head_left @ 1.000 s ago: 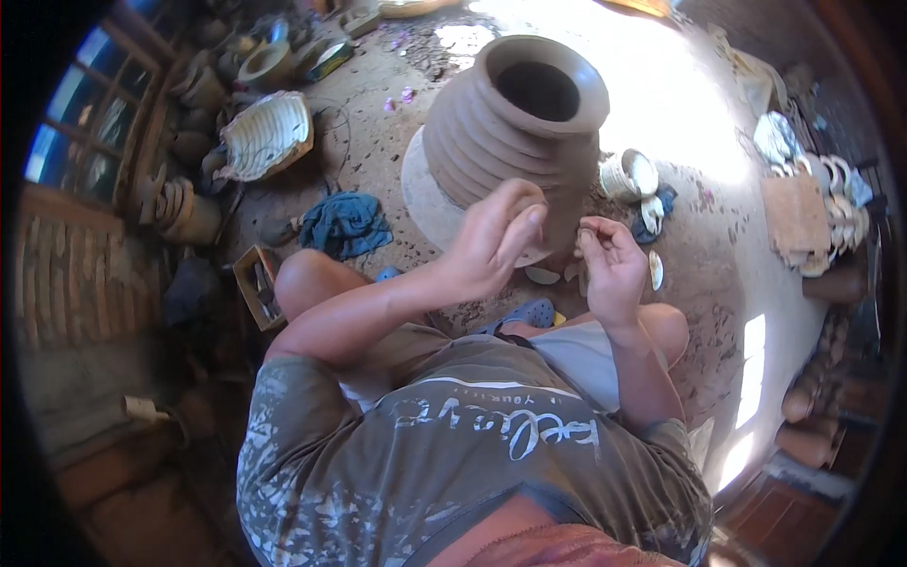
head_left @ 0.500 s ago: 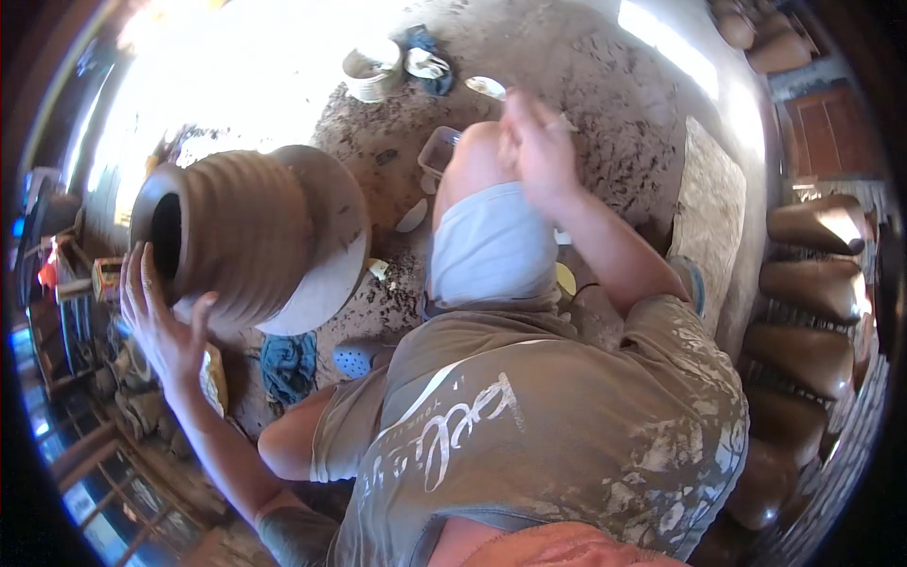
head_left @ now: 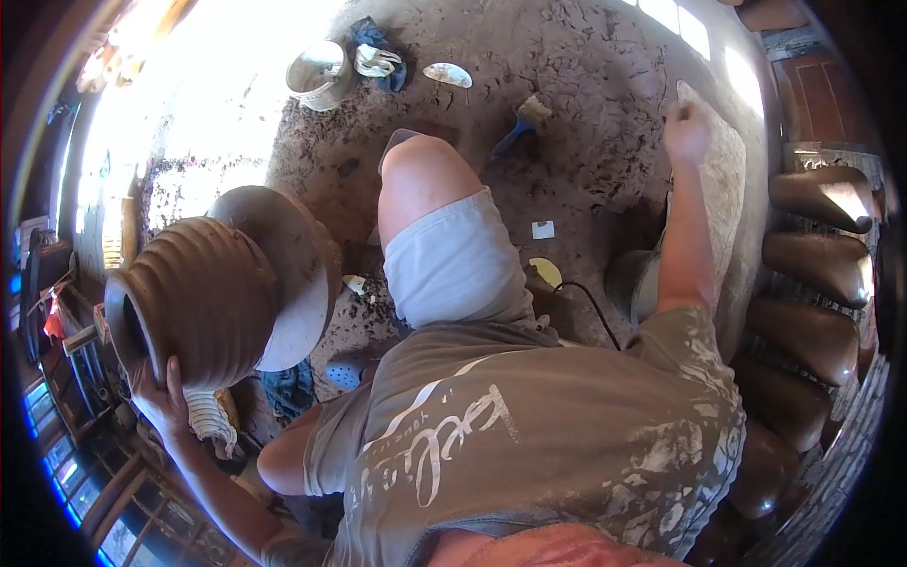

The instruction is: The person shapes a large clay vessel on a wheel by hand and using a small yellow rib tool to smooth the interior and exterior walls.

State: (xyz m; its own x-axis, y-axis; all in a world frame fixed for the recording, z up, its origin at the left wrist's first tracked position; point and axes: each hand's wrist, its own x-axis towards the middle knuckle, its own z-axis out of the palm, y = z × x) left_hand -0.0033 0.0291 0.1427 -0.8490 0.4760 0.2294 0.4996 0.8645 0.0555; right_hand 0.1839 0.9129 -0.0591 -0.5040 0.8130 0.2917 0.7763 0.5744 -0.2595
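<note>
A ribbed clay pot [head_left: 213, 293] with a flared rim stands on a round disc [head_left: 312, 274] at the left. My left hand [head_left: 162, 397] grips the near side of its rim, thumb on the outside and fingers at the dark opening. Out to the right, away from the pot, my right hand [head_left: 687, 132] is raised with curled, blurred fingers beside a pale sheet [head_left: 720, 198]; what they hold, if anything, I cannot make out. A blue-handled brush [head_left: 515, 132] lies on the dirty floor to the left of that hand.
A pail [head_left: 319, 80], cloths [head_left: 376, 59] and an oval pale piece [head_left: 447, 74] lie ahead. Rounded clay vessels [head_left: 812, 265] line the right side. A cable [head_left: 597, 307] runs near my right thigh. A window [head_left: 71, 454] and clutter are at the left.
The view has swung right. My left hand has gone from above my lap to the pot's rim; my right hand has moved from beside the pot out to the right.
</note>
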